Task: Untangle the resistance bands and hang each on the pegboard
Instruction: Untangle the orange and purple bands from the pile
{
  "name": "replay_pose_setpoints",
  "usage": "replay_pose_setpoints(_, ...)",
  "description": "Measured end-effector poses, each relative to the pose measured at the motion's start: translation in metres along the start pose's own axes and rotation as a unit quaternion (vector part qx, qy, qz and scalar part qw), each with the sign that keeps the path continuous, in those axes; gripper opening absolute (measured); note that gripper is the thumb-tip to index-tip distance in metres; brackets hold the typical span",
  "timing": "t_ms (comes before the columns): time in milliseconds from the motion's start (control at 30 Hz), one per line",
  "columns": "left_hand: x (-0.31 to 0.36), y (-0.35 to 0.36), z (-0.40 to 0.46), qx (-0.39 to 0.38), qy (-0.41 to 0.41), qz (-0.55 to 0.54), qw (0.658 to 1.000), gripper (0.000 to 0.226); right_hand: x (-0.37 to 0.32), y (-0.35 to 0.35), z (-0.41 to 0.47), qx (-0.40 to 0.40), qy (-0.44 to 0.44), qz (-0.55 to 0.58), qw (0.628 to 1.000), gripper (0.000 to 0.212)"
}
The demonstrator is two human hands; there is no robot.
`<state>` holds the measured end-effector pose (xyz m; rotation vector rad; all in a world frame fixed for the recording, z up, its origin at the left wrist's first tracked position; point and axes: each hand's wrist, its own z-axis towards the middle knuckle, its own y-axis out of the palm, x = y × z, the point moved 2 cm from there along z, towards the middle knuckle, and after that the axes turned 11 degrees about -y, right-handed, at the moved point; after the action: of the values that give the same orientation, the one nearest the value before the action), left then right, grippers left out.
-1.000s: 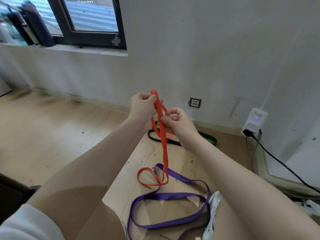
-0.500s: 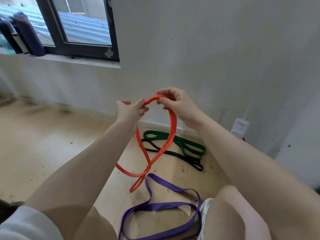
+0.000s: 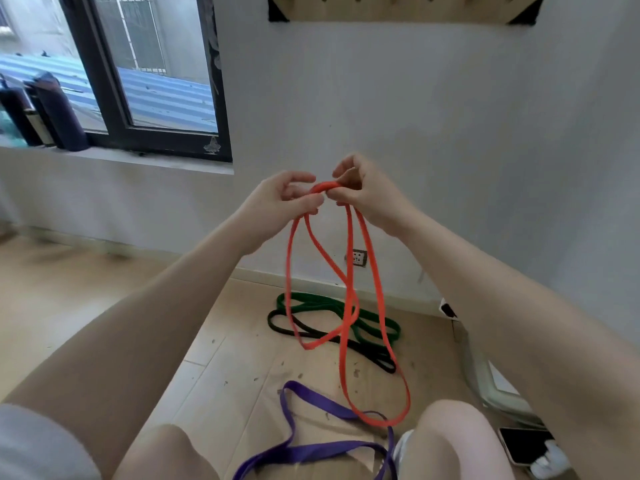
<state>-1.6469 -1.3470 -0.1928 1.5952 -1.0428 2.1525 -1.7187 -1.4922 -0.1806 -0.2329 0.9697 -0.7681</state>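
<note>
An orange resistance band [image 3: 376, 292] hangs in two long loops from both my hands, held up in front of the wall. My left hand [image 3: 280, 199] and my right hand [image 3: 363, 188] pinch its top close together. The loops cross once below and the lowest end dangles just above the floor. A purple band [image 3: 311, 452] lies on the wooden floor near my knees. A green band [image 3: 311, 301] and a black band [image 3: 287, 327] lie together by the baseboard. The wooden pegboard [image 3: 398, 12] is on the wall above, only its lower edge in view.
A window with dark bottles [image 3: 59, 112] on its sill is at the left. A wall socket [image 3: 359, 258] sits behind the orange band. A phone [image 3: 526, 445] lies on the floor at the right near a grey pipe. My knees are at the bottom.
Both hands rose and came together at the top of the orange band, lifting it clear of the purple one. The view tilted up, bringing the pegboard's lower edge into sight.
</note>
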Motion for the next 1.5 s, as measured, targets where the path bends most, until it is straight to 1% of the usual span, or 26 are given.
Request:
replay_pose_setpoints(100,0.009,0.015,0.001,0.026,0.045,0.069,0.996,0.014,0.009,-0.01,-0.015,-0.028,0.033,0.007,0.999,0.023)
replay_pose_setpoints(200,0.011,0.032,0.0,0.019,0.045,0.063,0.997,0.009,0.023,-0.015,-0.038,-0.064,0.074,0.085,0.991,0.021)
replay_pose_setpoints(267,0.009,0.039,-0.002,0.02,0.03,0.008,0.999,0.01,0.039,-0.011,-0.057,-0.088,0.103,0.097,0.986,0.021)
replay_pose_setpoints(367,0.007,0.036,-0.006,0.046,-0.001,-0.11,0.993,0.011,0.064,0.006,-0.086,-0.111,0.138,0.091,0.98,0.02)
replay_pose_setpoints(433,-0.002,0.03,-0.011,0.061,-0.017,-0.143,0.988,0.012,0.074,0.015,-0.097,-0.083,0.143,0.094,0.982,0.014)
replay_pose_setpoints(500,-0.02,0.021,-0.018,0.076,-0.039,-0.159,0.984,0.012,0.073,0.018,-0.096,-0.04,0.134,0.072,0.988,0.012)
replay_pose_setpoints(567,-0.048,0.009,-0.024,0.082,-0.071,-0.134,0.985,0.013,0.064,0.017,-0.087,0.004,0.116,0.047,0.992,0.015)
replay_pose_setpoints(633,-0.074,-0.003,-0.033,0.048,-0.113,-0.066,0.99,0.021,0.052,0.015,-0.073,0.02,0.082,0.033,0.996,0.017)
replay_pose_setpoints(733,-0.095,-0.009,-0.05,-0.073,-0.157,0.052,0.984,0.023,0.037,0.02,-0.056,-0.025,0.036,0.001,0.999,0.023)
replay_pose_setpoints(800,-0.095,-0.008,-0.055,-0.127,-0.16,0.06,0.977,0.022,0.027,0.031,-0.049,-0.061,0.024,-0.009,0.998,0.025)
replay_pose_setpoints(833,-0.093,-0.007,-0.054,-0.131,-0.155,0.044,0.978,0.022,0.023,0.037,-0.046,-0.076,0.015,-0.014,0.997,0.025)
replay_pose_setpoints(900,-0.085,-0.005,-0.047,-0.105,-0.136,0.013,0.985,0.024,0.016,0.049,-0.042,-0.099,-0.006,-0.044,0.994,0.025)
replay_pose_setpoints(967,-0.077,-0.001,-0.039,-0.061,-0.108,0.008,0.992,0.023,0.013,0.057,-0.039,-0.088,-0.013,-0.053,0.995,0.022)
replay_pose_setpoints(1067,-0.071,0.003,-0.03,0.021,-0.058,0.03,0.998,0.014,0.015,0.063,-0.04,-0.058,0.006,-0.044,0.997,0.011)
replay_pose_setpoints(1133,-0.07,0.003,-0.028,0.046,-0.035,0.035,0.998,0.005,0.021,0.063,-0.045,-0.061,0.029,-0.029,0.997,0.011)
replay_pose_setpoints(1233,-0.073,0.003,-0.028,0.055,-0.025,0.027,0.998,0.003,0.035,0.063,-0.062,-0.094,0.072,0.048,0.992,0.015)
replay_pose_setpoints(1300,-0.075,0.007,-0.028,0.037,-0.024,0.022,0.999,0.006,0.043,0.065,-0.075,-0.101,0.094,0.083,0.987,0.018)
replay_pose_setpoints(1400,-0.077,0.015,-0.029,0.016,-0.024,0.009,1.0,0.008,0.046,0.067,-0.082,-0.058,0.092,0.114,0.988,0.019)
replay_pose_setpoints(1500,-0.075,0.021,-0.029,0.03,-0.024,0.006,0.999,0.004,0.044,0.063,-0.081,-0.041,0.072,0.127,0.989,0.014)
